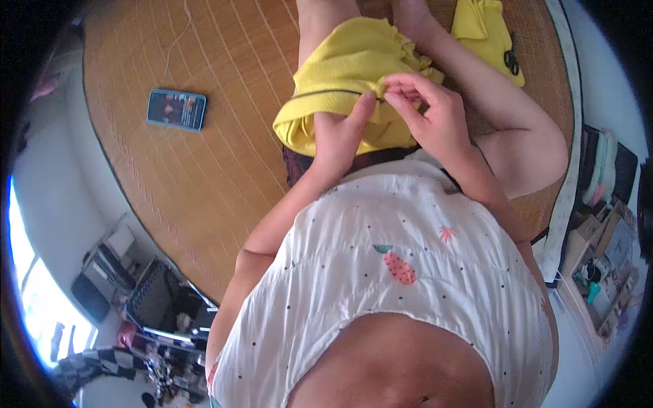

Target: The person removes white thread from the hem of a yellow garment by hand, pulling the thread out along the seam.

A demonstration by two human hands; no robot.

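A piece of yellow ribbed cloth (340, 61) with a ruffled edge lies bunched over my lap. Across it runs a thin dark line (326, 92), which could be a cord or a seam. My left hand (338, 136) grips the cloth, its thumb on top and its other fingers hidden beneath the fold. Close to that thumb, my right hand (435, 115) is closed in a pinch at a small gathered bit of the cloth. Whatever sits between its fingertips is too small to make out.
I sit on a woven mat (224, 183). A phone (176, 109) with a lit screen lies on the left, near a thin white cable (178, 37). More folded yellow cloth (479, 27) lies at upper right, with black-handled scissors (511, 62) on it. A box of small items (605, 279) stands at right.
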